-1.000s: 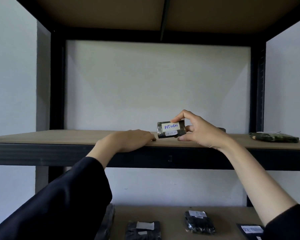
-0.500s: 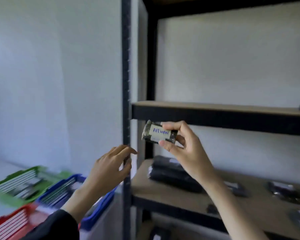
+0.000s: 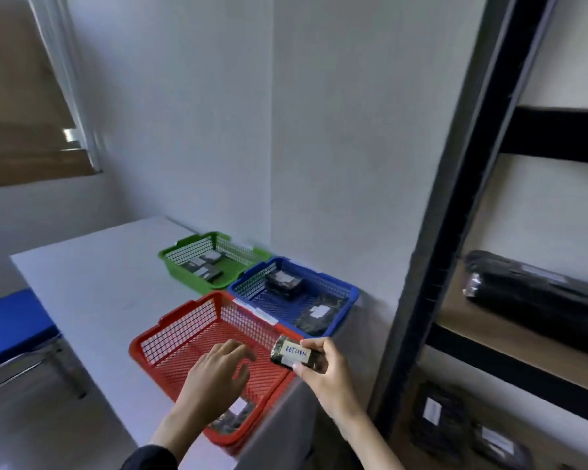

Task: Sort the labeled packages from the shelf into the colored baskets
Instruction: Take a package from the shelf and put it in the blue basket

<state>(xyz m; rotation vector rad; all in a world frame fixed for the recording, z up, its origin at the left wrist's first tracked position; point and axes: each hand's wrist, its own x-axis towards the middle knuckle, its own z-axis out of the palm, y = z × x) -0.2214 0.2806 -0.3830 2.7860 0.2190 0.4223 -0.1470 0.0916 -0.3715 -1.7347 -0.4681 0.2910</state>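
The right hand pinches a small dark package between thumb and curled fingers; its white label, reading "RETURN", faces the camera. The package sits above the right rim of the red basket, near that basket's 3 o'clock edge, not inside it.

The left hand hovers over the red basket interior, fingers spread and slightly bent, holding nothing. A dark sleeve covers the forearm at the frame's 6 o'clock.

One dark labeled package lies in the near corner of the red basket, partly hidden by the left wrist.

The blue basket stands just beyond the red one at about its 1 o'clock, touching or nearly so; it holds two dark packages. The green basket stands at 11 o'clock from the blue one, with several small packages inside. All three rest on a white table.

At 3 o'clock stands a black metal shelf unit. A long black wrapped bundle lies on its middle board; lower down, labeled dark packages are visible, blurred.
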